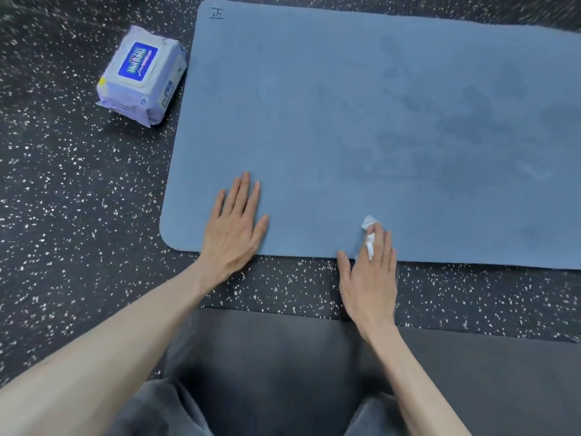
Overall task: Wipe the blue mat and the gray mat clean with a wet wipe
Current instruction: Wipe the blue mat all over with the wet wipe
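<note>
The blue mat (pixel 361 121) lies flat on the speckled floor and fills the upper right of the head view, with darker damp patches toward its right. The gray mat (pixel 283 347) lies nearer to me, under my knees. My left hand (pixel 234 225) rests flat, fingers straight, on the blue mat's near left corner. My right hand (pixel 371 272) presses a crumpled white wet wipe (pixel 368 234) onto the blue mat's near edge with straight fingers; most of the wipe is hidden under them.
A pack of wet wipes (pixel 143 75) with a blue label sits on the dark speckled floor (pixel 78 184) just left of the blue mat's far corner. A strip of floor separates the two mats. My gray trouser legs (pixel 163 410) show at the bottom.
</note>
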